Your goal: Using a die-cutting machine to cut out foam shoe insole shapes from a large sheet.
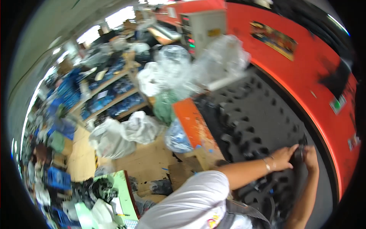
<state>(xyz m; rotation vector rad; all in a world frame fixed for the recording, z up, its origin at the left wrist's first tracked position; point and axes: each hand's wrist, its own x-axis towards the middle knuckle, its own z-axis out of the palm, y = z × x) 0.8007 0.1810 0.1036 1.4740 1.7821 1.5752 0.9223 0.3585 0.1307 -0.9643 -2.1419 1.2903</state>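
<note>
Over the right part of a dark grey sheet [282, 118] with rows of curved cut-outs, my two hands are close together. My left hand [283, 158] pinches a small dark piece [298, 154] from its left side. My right hand [310, 157] has its fingers closed on the same piece from the right. The piece looks black and curved, but blur and the fingers hide its exact kind. Loose dark cut shapes [244, 137] lie along the sheet's left side, beside my left forearm.
A red machine body [312, 76] rises along the sheet's far right edge. An orange panel [194, 122] borders its left. Clear plastic bags [221, 61] and white sacks [114, 137] stand to the left. A green table [124, 191] with black pieces is at lower left.
</note>
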